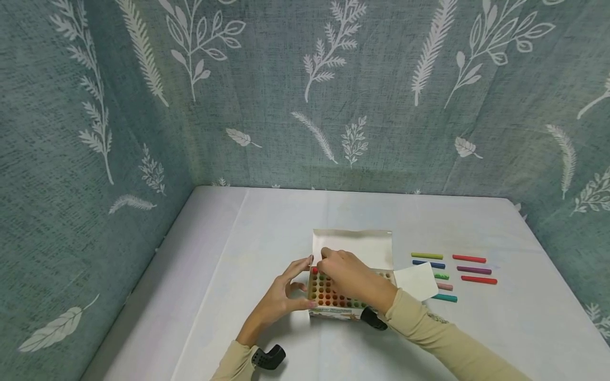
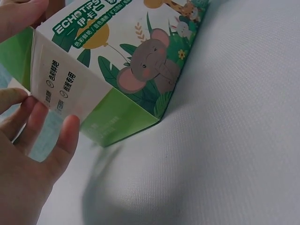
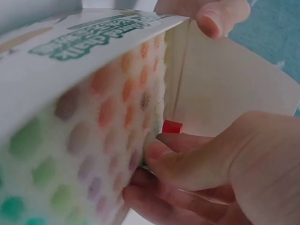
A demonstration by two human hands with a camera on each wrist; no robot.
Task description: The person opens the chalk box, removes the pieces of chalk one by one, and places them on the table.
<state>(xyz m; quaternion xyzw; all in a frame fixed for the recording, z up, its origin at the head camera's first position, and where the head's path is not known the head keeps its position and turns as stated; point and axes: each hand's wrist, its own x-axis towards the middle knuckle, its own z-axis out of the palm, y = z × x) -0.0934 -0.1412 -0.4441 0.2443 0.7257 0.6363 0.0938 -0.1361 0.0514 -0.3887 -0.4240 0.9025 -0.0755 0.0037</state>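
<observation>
An open chalk box [image 1: 333, 313] with printed animals, also seen in the left wrist view [image 2: 150, 70], stands in front of me. Inside is a white foam holder [image 3: 112, 89] with rows of colour-stained holes. My left hand [image 1: 281, 296] grips the box's left end, thumb at the front corner and index finger at the back. Over the holder, my right hand [image 1: 350, 272] has its thumb and fingers pinched low at the foam around a chalk stick mostly hidden by them; a bit of dark green shows there. A red chalk [image 3: 172, 126] stands up beside these fingertips.
Right of the box, several chalk sticks lie on the white table, among them a yellow-green one [image 1: 427, 255], a purple one [image 1: 474, 270] and a teal one [image 1: 445, 298]. The lid [image 1: 352, 243] stands open behind; a side flap [image 1: 416, 282] juts right over some sticks.
</observation>
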